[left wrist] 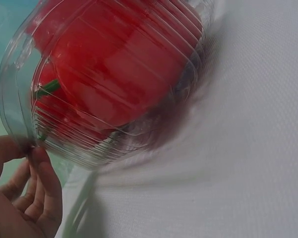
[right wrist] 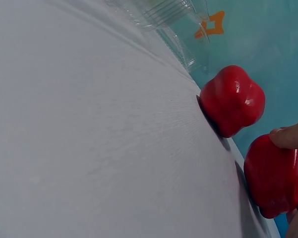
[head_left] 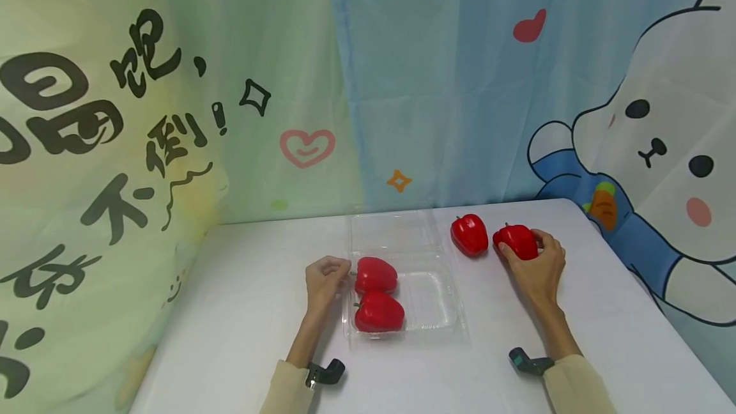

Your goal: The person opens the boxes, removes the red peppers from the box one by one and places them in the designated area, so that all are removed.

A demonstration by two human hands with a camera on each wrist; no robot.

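Note:
A clear plastic clamshell box (head_left: 428,299) lies with its lid flipped back on the table. Two red bell peppers (head_left: 379,312) sit in its left half, one behind the other, green stems to the left. My left hand (head_left: 325,280) pinches the box's left rim between thumb and fingertips, as the left wrist view (left wrist: 27,193) shows up close. Over to the right, my right hand (head_left: 537,267) grips another red bell pepper (head_left: 517,240), thumb on its near left side. Beside that one, a loose red bell pepper (head_left: 469,235) rests on the table, untouched.
The white table (head_left: 241,337) carries the box and the peppers. Behind the box's base, its transparent lid (head_left: 393,230) reaches toward the table's back edge. A printed curtain (head_left: 402,82) hangs right behind that edge and along the left.

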